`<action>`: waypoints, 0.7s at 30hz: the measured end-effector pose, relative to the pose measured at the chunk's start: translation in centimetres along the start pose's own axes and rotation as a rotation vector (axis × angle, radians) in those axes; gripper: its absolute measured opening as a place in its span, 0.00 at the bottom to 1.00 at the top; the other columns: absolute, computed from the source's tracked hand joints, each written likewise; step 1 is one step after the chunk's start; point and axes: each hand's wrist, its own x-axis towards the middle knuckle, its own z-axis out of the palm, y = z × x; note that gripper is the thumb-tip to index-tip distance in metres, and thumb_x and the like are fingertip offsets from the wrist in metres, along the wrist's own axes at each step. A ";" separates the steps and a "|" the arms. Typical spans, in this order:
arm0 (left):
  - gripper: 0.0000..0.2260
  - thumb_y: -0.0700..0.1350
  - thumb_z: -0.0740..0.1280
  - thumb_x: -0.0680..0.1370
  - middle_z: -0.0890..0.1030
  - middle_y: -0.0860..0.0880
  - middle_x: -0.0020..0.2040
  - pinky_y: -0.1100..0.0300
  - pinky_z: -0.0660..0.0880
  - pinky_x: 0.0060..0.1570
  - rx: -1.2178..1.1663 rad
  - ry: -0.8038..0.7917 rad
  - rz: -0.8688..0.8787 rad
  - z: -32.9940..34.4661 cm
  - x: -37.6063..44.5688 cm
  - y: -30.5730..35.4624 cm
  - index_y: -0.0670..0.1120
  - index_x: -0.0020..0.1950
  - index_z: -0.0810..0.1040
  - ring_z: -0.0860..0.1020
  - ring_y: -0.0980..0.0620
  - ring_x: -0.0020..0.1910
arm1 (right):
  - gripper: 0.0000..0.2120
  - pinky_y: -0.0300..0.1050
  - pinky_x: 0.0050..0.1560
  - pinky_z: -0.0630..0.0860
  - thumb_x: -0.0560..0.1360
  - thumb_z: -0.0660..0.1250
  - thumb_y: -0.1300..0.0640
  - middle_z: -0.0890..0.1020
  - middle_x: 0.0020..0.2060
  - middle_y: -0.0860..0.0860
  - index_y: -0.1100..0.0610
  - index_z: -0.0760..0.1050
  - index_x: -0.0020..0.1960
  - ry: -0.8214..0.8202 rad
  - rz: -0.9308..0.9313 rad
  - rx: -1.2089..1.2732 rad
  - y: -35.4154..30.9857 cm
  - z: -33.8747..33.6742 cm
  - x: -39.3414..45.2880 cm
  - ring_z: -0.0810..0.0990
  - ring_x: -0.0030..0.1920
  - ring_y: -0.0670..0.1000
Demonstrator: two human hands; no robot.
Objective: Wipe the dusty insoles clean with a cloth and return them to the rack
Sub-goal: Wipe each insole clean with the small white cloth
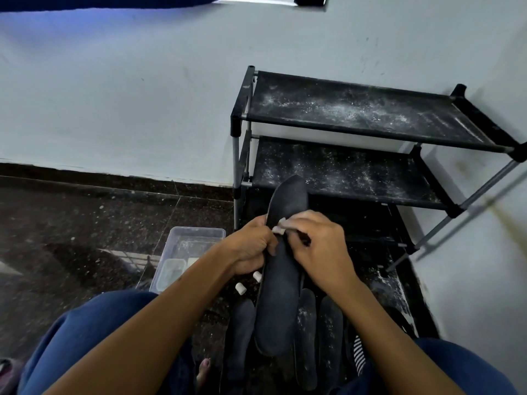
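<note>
Clamped in my left grip [251,249] mid-frame, the insole [281,280] stands upright while my right grip [319,246] pinches the cloth [281,226] against it.

Small pale cloth [281,225] mostly hidden under right hand [320,248]; long dark grey foam insole [278,306] midsection covered by both hands; clear plastic tub [182,252] contents blurred.

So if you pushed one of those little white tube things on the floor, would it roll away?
Probably. The two little white tubes look round and lie on their sides on the smooth, shiny floor. They look small, so likely light. What they are made of cannot be told.
</note>
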 end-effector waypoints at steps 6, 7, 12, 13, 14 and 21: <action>0.24 0.19 0.46 0.66 0.79 0.43 0.34 0.60 0.77 0.36 0.009 -0.158 -0.114 0.6 -0.6 -0.4 0.41 0.41 0.75 0.80 0.49 0.34 | 0.08 0.42 0.51 0.75 0.72 0.67 0.68 0.82 0.45 0.52 0.61 0.82 0.48 0.207 0.113 -0.099 0.9 -1.0 0.8 0.80 0.47 0.51; 0.25 0.19 0.46 0.66 0.78 0.43 0.36 0.60 0.76 0.36 0.006 -0.150 -0.109 0.7 -0.5 -0.4 0.42 0.43 0.75 0.79 0.48 0.37 | 0.09 0.43 0.50 0.76 0.71 0.67 0.68 0.83 0.44 0.52 0.60 0.82 0.48 0.181 0.094 -0.086 0.8 -0.8 0.7 0.81 0.46 0.51; 0.31 0.20 0.45 0.64 0.76 0.42 0.41 0.56 0.71 0.37 -0.025 -0.035 -0.048 0.4 0.0 -0.3 0.48 0.50 0.73 0.76 0.45 0.42 | 0.09 0.44 0.46 0.77 0.68 0.67 0.68 0.83 0.41 0.52 0.60 0.83 0.44 0.025 -0.014 0.031 -0.6 0.4 -0.1 0.82 0.42 0.50; 0.31 0.20 0.44 0.64 0.75 0.41 0.40 0.56 0.70 0.37 -0.021 -0.042 -0.045 0.4 0.0 -0.2 0.48 0.48 0.74 0.76 0.45 0.41 | 0.09 0.45 0.46 0.78 0.68 0.67 0.67 0.83 0.41 0.52 0.60 0.83 0.44 0.051 -0.003 0.036 -0.5 0.3 -0.1 0.82 0.42 0.50; 0.31 0.20 0.44 0.64 0.75 0.41 0.39 0.55 0.70 0.38 -0.023 -0.053 -0.048 0.3 -0.2 -0.1 0.48 0.48 0.75 0.75 0.45 0.40 | 0.08 0.46 0.46 0.78 0.69 0.67 0.66 0.83 0.41 0.52 0.60 0.83 0.45 0.086 0.013 0.030 -0.3 0.2 0.1 0.82 0.43 0.50; 0.34 0.19 0.45 0.65 0.81 0.45 0.38 0.59 0.77 0.36 -0.009 -0.178 -0.113 0.3 -0.7 0.1 0.49 0.53 0.76 0.81 0.50 0.37 | 0.08 0.51 0.50 0.79 0.73 0.67 0.67 0.82 0.46 0.53 0.61 0.81 0.49 0.249 0.198 -0.060 0.9 -0.7 0.4 0.81 0.47 0.51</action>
